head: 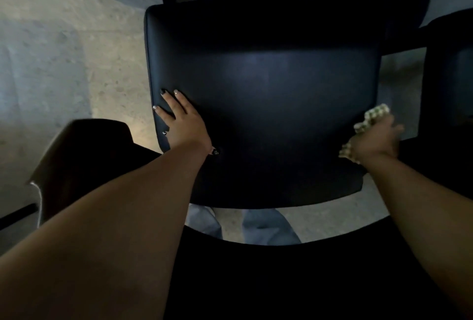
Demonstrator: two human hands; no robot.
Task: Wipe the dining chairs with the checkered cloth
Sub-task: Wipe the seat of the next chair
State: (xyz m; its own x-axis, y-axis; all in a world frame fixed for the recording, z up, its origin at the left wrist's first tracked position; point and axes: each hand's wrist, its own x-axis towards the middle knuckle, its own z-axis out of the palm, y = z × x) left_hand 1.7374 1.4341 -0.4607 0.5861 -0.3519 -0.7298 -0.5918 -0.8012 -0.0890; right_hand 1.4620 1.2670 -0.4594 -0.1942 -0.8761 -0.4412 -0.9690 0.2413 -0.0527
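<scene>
Fingers [169,100] on my left hand [183,121] are straight and spread a bit, lying flat on the near-left edge of the dark chair seat [263,104]. My right hand [376,137] is at the seat's right edge, curled round the checkered cloth [372,117]. The cloth pokes out past the knuckles and again by the wrist, bunched up and touching the seat edge. That hand is kinda blurry, so I can't make out single fingers. Around it: a brown chair [76,155] at lower left, another dark chair [450,71] just right of the cloth hand, concrete floor [51,50] underneath. Both forearms reach forward and down, left wrist bent inward.
</scene>
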